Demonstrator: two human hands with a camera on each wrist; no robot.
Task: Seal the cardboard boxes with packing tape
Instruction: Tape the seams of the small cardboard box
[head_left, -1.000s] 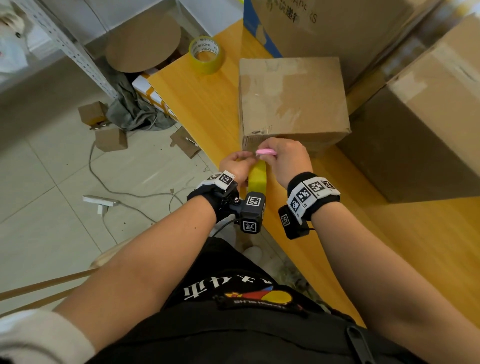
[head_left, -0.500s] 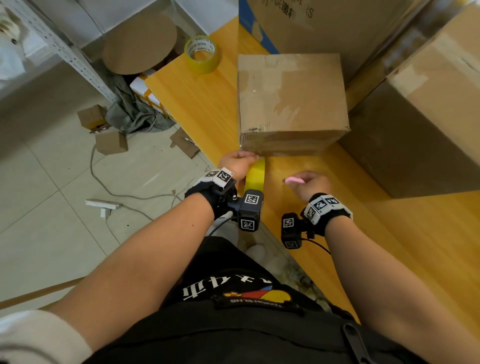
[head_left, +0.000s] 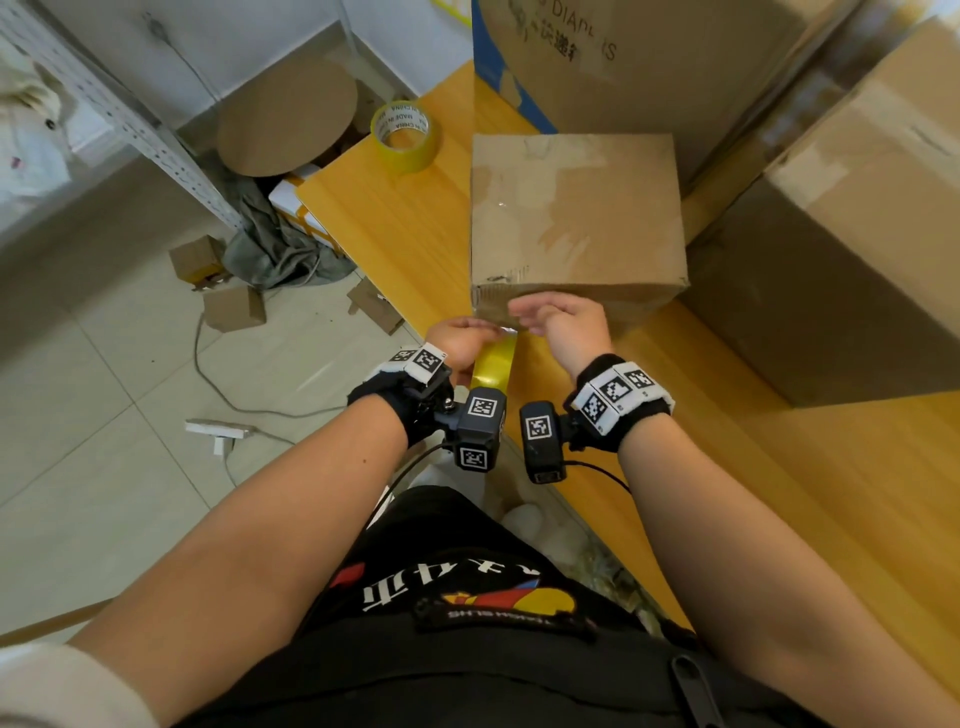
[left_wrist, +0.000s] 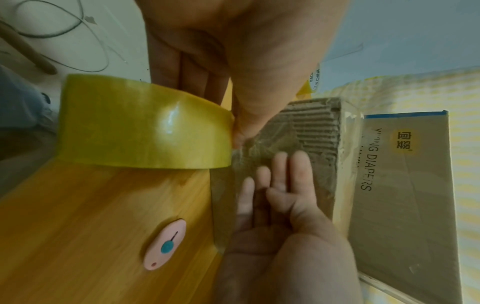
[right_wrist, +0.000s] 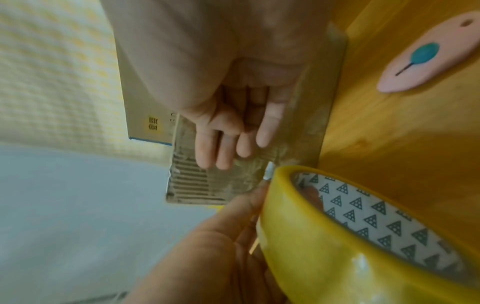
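Nearest the body, the left hand (head_left: 464, 340) grips the yellow tape roll (head_left: 494, 364) at the near edge of the desk (head_left: 395, 234), fingers curled through its core and thumb against the outer face; in the right-wrist view the roll (right_wrist: 324, 236) sits just beside the lower near corner of the small cardboard box (head_left: 574, 208), probably held there so the strip running onto the box stays taut rather than sagging or sticking to itself. Just past it, the right hand (head_left: 563, 322) holds nothing; its fingers (left_wrist: 280, 170) lie straight and flat on the box's near side face, which suggests it is pressing the tape end down over the torn, ribbed patch of cardboard so that it bonds. The pink cutter (left_wrist: 166, 244) lies on the desk close under the right wrist, apart from both hands, handy for another cut. The box itself stands on the desk with its top flaps closed and a glossy band of clear tape visible across the top; whether every seam is covered cannot be told. Farther off, a second tape roll (head_left: 404, 136) rests near the far left corner of the desk, and larger cartons, one printed with diaper lettering (head_left: 623, 57), stand behind and to the right, perhaps waiting their turn.
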